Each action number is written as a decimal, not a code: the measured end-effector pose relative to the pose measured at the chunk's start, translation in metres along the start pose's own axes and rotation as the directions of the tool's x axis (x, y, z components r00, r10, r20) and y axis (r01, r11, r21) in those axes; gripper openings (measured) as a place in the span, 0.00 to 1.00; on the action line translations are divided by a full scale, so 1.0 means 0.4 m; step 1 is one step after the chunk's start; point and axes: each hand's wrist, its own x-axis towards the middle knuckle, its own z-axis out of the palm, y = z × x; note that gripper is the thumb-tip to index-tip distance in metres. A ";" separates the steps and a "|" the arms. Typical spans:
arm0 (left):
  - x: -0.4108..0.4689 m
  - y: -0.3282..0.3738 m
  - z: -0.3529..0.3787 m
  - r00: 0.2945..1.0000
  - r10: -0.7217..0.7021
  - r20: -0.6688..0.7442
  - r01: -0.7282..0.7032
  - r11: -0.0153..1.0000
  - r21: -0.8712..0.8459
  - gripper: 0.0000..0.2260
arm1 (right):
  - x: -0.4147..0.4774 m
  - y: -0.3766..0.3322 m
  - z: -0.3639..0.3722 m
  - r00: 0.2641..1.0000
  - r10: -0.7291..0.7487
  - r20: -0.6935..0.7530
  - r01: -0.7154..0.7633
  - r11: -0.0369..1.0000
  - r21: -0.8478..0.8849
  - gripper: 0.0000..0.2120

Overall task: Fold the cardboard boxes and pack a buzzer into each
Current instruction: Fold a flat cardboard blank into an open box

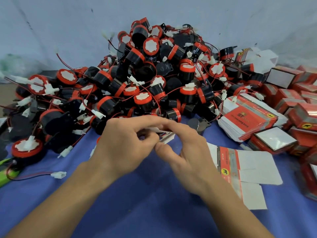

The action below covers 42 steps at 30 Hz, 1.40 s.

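Head camera shows one partly folded cardboard box (168,136) pinched between the curled fingertips of the left hand (123,148) and right hand (190,152), above the blue cloth (145,212). One flat box blank (253,167) lies beside the right wrist; the buzzers (154,74) heaped behind are beyond counting.

2 bare forearms (68,194) angled inward, left hand (123,148) and right hand (188,152) touching, fingers (178,127) curled in a pinch
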 end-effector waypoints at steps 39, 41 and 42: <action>-0.060 -0.056 0.104 0.853 -0.510 -0.114 0.477 0.849 -0.229 0.35 | 0.001 0.033 0.023 0.903 0.418 0.098 -0.427 0.898 0.101 0.15; -0.071 -0.055 0.116 0.850 -0.519 -0.093 0.490 0.842 -0.227 0.27 | 0.000 0.032 0.032 0.908 0.413 0.076 -0.419 0.903 0.100 0.16; -0.073 -0.056 0.120 0.853 -0.516 -0.080 0.488 0.841 -0.232 0.24 | -0.001 0.029 0.036 0.911 0.408 0.060 -0.412 0.907 0.089 0.16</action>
